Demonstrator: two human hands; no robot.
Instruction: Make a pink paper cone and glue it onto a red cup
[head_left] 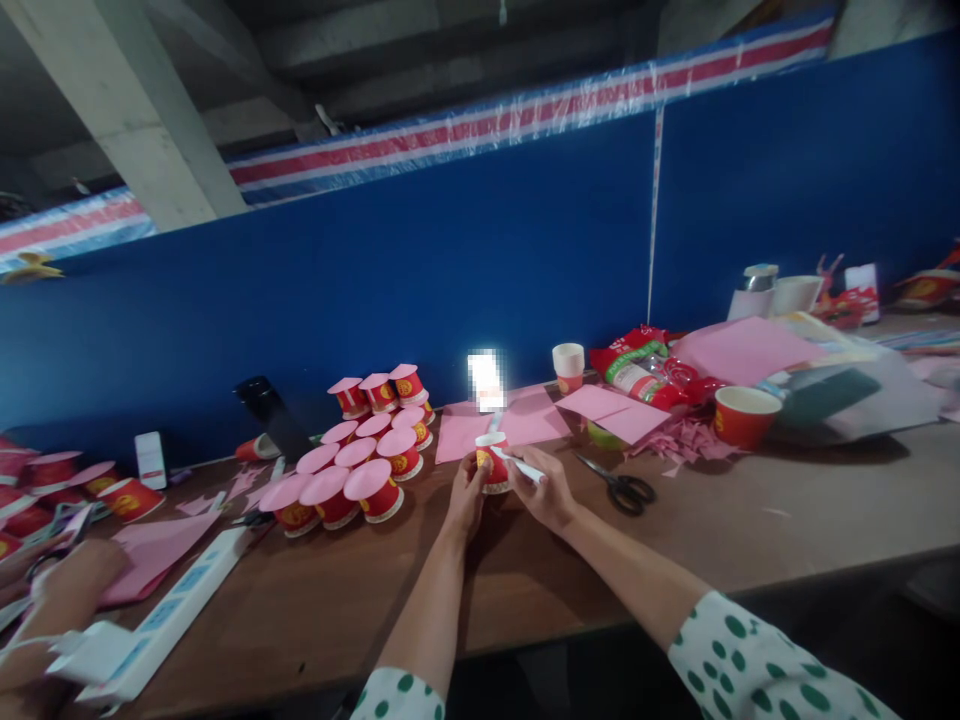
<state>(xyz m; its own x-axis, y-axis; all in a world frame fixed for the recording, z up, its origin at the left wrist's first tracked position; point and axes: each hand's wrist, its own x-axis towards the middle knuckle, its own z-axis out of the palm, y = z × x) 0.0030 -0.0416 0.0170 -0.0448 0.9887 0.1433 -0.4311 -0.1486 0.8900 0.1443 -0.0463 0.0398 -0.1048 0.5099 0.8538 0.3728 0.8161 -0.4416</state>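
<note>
Near the middle of the table, my left hand point(469, 492) is closed round the left side of a red paper cup point(493, 468) with a yellow mark and a pale top. My right hand point(550, 490) grips a white pen point(525, 466), its tip close to the cup's upper right side; whether it touches, I cannot tell. Behind the cup lie pink paper sheets point(529, 412). Left of my hands stand several red cups topped with pink paper discs point(371, 478). Black-handled scissors point(628, 492) lie to the right of my right hand.
A white power strip point(176, 610) and another person's hand point(94, 575) are at the left. Behind stand a black bottle point(274, 415) and stacked cups point(568, 365). Pink scraps point(686, 440), a red cup point(746, 418) and a red-green packet point(637, 370) are right, before a blue partition point(450, 260).
</note>
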